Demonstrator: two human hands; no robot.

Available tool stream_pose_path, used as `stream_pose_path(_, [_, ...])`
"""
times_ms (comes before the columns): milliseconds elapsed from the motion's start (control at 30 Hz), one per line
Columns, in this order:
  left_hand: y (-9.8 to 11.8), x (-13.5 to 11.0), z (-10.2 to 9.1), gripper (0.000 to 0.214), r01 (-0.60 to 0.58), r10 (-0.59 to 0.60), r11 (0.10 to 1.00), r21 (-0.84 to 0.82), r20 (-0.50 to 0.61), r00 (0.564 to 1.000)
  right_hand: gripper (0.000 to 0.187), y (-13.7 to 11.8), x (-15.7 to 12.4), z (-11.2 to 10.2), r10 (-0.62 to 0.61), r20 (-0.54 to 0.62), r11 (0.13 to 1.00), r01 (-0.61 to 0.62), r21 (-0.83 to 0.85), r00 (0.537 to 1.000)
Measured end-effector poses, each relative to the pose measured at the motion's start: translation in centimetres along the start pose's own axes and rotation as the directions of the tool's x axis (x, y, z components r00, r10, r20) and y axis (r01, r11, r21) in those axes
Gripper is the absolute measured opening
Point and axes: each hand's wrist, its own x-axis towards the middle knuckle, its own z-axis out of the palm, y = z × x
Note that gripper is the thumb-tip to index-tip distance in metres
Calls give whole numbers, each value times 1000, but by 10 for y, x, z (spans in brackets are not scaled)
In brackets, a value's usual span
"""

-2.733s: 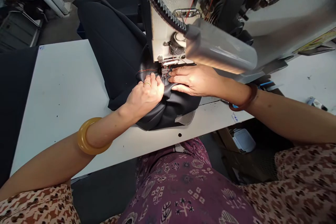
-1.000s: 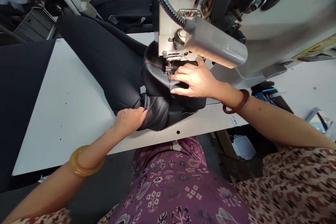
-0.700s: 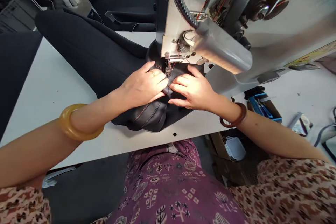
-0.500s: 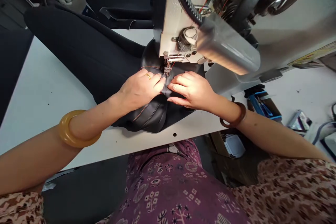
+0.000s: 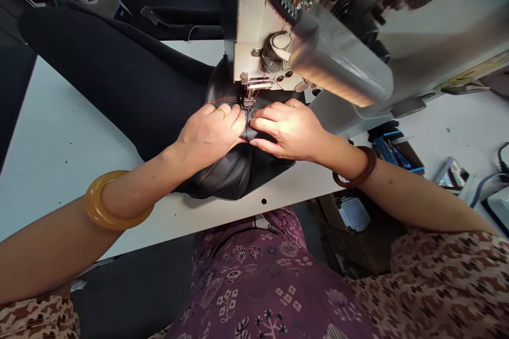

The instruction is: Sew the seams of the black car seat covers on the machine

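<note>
From the head camera, both hands work at the front of a sewing machine (image 5: 258,47), whose small metal presser foot (image 5: 249,99) sits on a black stitched cover (image 5: 226,175). The cover lies bunched and padded near the front edge of the white surface (image 5: 67,132), directly under the machine's head, with a long black length of it running off toward the far left corner. A line of orange-red stitching (image 5: 220,100) curves along it, ending at the foot.

The left hand (image 5: 209,135), with a ring (image 5: 221,112) on one finger, lies on the cover just left of the foot. Its fingers (image 5: 234,122) sit close together, slightly curled, pressing down rather than pinching. The right hand (image 5: 288,130) lies just right of the foot, its fingers (image 5: 266,124) slightly spread and flat on the cover. The two sets of fingertips nearly meet at a seam in front of the foot. Whether the needle is down cannot be told from this view.

An amber bangle (image 5: 113,201) circles the left wrist and a dark wooden bangle (image 5: 360,169) the right. More black covers (image 5: 170,10) lie beyond the surface.
</note>
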Motion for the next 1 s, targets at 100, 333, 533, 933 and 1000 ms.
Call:
stream_pose_path(100, [1, 2, 0, 39, 24, -24, 1000, -15, 18, 1000, 44, -5, -3, 2, 25, -3, 999, -25, -25, 1000])
stream_pose_path(333, [1, 3, 1, 41, 26, -27, 999, 22, 28, 999, 42, -10, -1, 3, 55, 5, 996, -55, -73, 998])
stream_pose_path(533, [0, 7, 1, 35, 42, -41, 999, -14, 50, 998, 41, -10, 2, -2, 71, 30, 996, -70, -58, 997])
stream_pose_path(933, [-5, 10, 1, 37, 70, -70, 998, -5, 62, 996, 39, -3, 5, 1, 88, -31, 996, -89, -27, 996])
stream_pose_path(1000, [-4, 11, 2, 39, 76, -76, 997, -13, 57, 996, 39, -2, 5, 2, 86, -39, 995, -87, -38, 996])
